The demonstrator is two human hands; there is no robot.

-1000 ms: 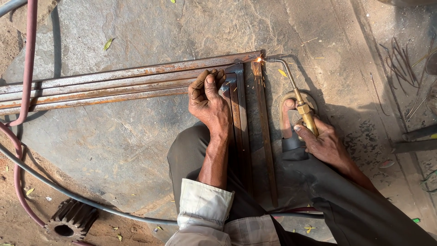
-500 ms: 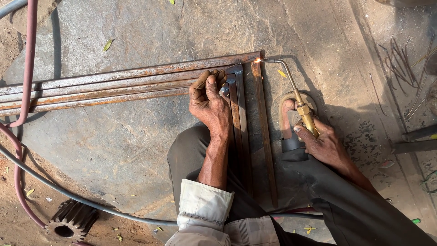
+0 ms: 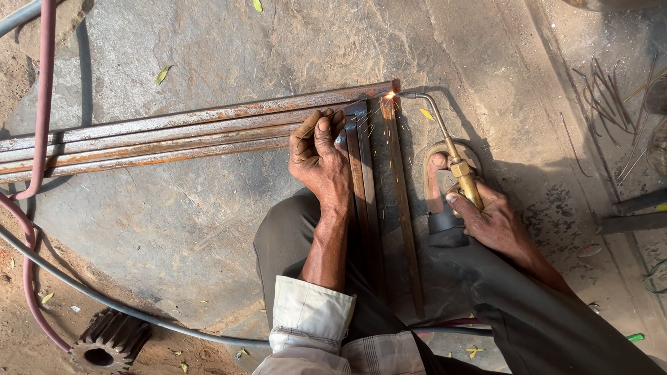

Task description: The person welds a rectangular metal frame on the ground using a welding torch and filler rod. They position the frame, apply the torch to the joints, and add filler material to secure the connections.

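Sparks had broken out at the torch tip since the earlier frame; both hands had barely shifted. Big flat stone slab [image 3: 208, 208] carried long rusty steel angle bars [image 3: 174, 135] running left, meeting shorter upright bars [image 3: 403, 229] at a corner. Left hand [image 3: 321, 156] lay curled, fingers pressed down on the bars near the joint. Right hand [image 3: 490, 219] was wrapped around the brass gas torch [image 3: 451, 153], flame on the corner joint [image 3: 390, 95]. Red hose [image 3: 43, 83] and grey hose [image 3: 104, 302] ran at left; gear wheel [image 3: 108, 344] lay bottom left.
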